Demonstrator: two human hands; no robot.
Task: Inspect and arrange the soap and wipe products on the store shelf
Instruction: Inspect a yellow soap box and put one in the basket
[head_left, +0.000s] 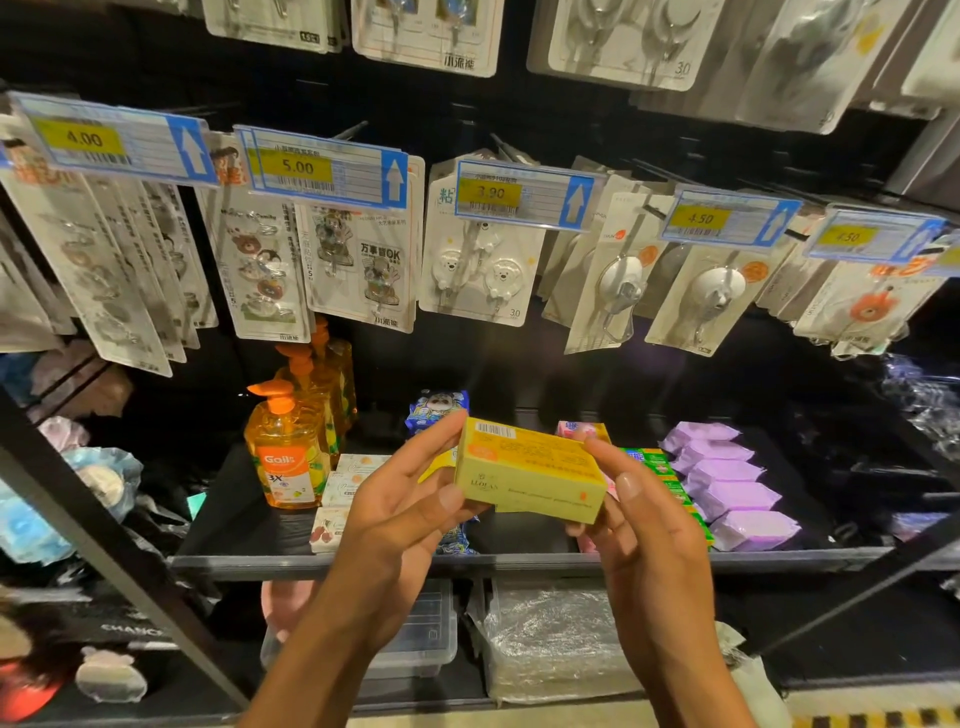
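I hold a yellow soap box (530, 470) with a barcode on top, up in front of the black shelf (467, 564). My left hand (400, 514) pinches its left end between thumb and fingers. My right hand (634, 514) grips its right end. On the shelf behind stand orange hand-soap pump bottles (285, 452), white soap boxes (348, 478), blue wipe packs (436, 408), a pink box (579, 430), green packs (670, 478) and a row of purple wipe packs (727, 483).
Carded adhesive hooks (478, 265) hang on pegs above the shelf, with blue price tags (327, 169) in front. Clear plastic bins (426, 639) and a wrapped stack (550, 639) sit on the level below. Bagged goods (98, 478) fill the left bay.
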